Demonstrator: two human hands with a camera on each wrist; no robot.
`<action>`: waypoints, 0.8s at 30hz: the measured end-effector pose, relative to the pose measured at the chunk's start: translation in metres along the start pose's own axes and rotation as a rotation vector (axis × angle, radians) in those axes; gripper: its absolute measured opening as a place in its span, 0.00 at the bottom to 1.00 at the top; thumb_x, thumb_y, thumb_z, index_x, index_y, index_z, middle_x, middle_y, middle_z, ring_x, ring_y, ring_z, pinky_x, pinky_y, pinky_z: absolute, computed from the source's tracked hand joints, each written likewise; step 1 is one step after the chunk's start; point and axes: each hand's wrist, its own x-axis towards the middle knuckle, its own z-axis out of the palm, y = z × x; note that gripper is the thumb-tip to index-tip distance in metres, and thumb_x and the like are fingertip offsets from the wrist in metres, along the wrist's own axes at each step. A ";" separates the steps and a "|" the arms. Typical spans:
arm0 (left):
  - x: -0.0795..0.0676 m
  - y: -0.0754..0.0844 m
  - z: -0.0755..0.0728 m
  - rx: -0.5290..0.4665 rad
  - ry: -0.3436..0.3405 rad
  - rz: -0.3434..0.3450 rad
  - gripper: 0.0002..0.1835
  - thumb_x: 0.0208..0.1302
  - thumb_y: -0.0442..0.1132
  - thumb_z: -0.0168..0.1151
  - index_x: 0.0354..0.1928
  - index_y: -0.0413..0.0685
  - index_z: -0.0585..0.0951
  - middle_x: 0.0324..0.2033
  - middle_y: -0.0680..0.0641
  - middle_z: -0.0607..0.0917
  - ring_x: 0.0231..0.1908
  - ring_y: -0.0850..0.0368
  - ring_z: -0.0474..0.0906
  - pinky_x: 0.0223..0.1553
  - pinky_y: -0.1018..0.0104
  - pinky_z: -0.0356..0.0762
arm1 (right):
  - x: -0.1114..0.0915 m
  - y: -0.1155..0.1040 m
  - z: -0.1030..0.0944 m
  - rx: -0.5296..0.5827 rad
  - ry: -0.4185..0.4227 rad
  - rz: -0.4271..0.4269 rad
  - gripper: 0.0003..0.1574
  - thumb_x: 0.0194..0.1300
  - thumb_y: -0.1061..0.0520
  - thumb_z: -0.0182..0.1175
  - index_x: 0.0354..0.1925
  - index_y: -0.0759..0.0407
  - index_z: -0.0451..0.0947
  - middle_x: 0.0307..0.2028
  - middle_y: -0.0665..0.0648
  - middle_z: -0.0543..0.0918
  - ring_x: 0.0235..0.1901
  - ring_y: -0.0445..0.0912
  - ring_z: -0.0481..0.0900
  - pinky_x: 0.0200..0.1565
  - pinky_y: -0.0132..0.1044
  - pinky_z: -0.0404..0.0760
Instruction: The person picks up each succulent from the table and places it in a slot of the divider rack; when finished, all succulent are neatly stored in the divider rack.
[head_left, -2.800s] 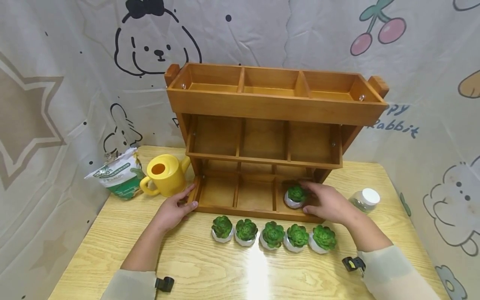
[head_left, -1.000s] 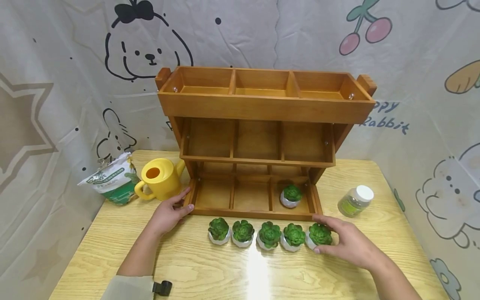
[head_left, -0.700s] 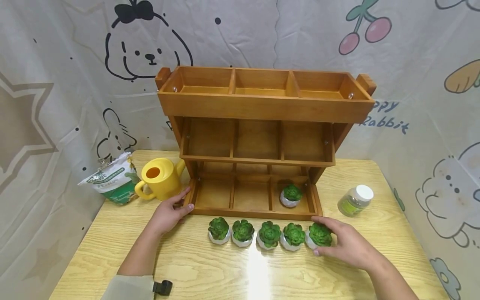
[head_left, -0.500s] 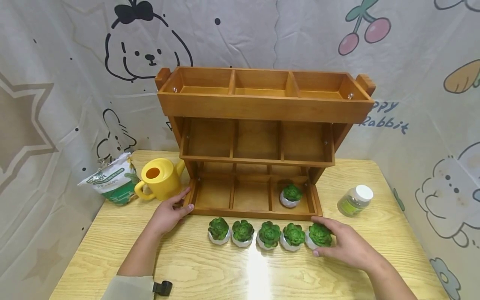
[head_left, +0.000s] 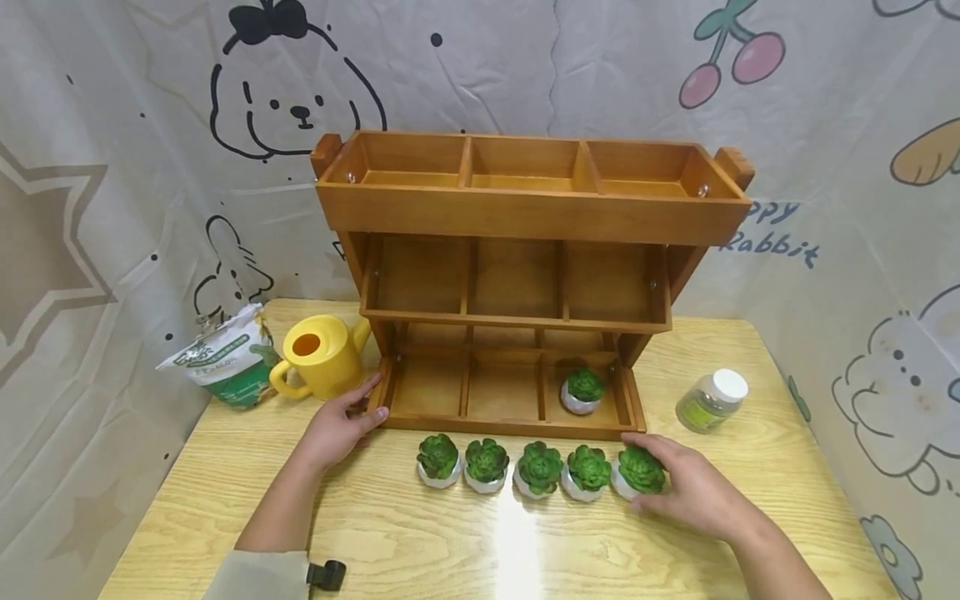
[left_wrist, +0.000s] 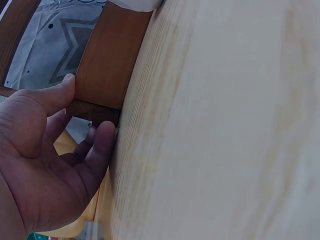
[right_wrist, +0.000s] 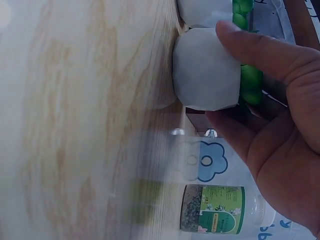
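Observation:
A three-tier wooden plant stand (head_left: 525,218) has divided trays. My left hand (head_left: 337,429) holds the left front corner of its bottom tray; in the left wrist view the thumb lies on the wooden board (left_wrist: 107,60) and the fingers bend round its end. One potted succulent (head_left: 583,390) sits upright in the bottom tray's right compartment. In front stands a row of several more, in white faceted pots. My right hand (head_left: 693,485) pinches the rightmost potted succulent (head_left: 641,469) between thumb and fingers. In the right wrist view its white pot (right_wrist: 207,70) stands on the table.
Left of the stand are a yellow watering can (head_left: 326,358) and a white-and-green bag (head_left: 228,358). To the right stands a clear jar (head_left: 708,402) with a white lid. The other row plants (head_left: 487,465) stand close beside the held one. Patterned cloth hangs behind.
My right hand has let go of the succulent in the bottom right compartment and moved down to the row's rightmost one. The left hand stays at the tray corner. The view shifted slightly.

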 end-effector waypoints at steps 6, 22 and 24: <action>0.001 -0.001 0.000 -0.012 0.003 0.002 0.37 0.71 0.51 0.68 0.79 0.64 0.67 0.66 0.34 0.72 0.59 0.43 0.72 0.40 0.60 0.86 | 0.001 0.002 0.002 -0.006 0.018 -0.019 0.56 0.47 0.58 0.83 0.73 0.56 0.71 0.66 0.60 0.79 0.63 0.59 0.77 0.64 0.58 0.75; 0.004 -0.002 0.001 -0.011 0.013 -0.023 0.37 0.70 0.51 0.69 0.78 0.66 0.68 0.63 0.37 0.73 0.55 0.45 0.73 0.39 0.62 0.86 | 0.005 -0.004 -0.007 -0.005 0.025 -0.042 0.46 0.52 0.56 0.82 0.68 0.54 0.75 0.64 0.54 0.80 0.60 0.53 0.79 0.60 0.55 0.79; 0.004 -0.003 0.001 -0.013 0.007 -0.023 0.37 0.71 0.51 0.69 0.79 0.65 0.67 0.63 0.36 0.73 0.54 0.45 0.73 0.39 0.62 0.86 | 0.007 -0.006 -0.010 -0.009 0.021 -0.050 0.44 0.53 0.56 0.82 0.66 0.54 0.76 0.63 0.54 0.80 0.60 0.52 0.80 0.60 0.54 0.80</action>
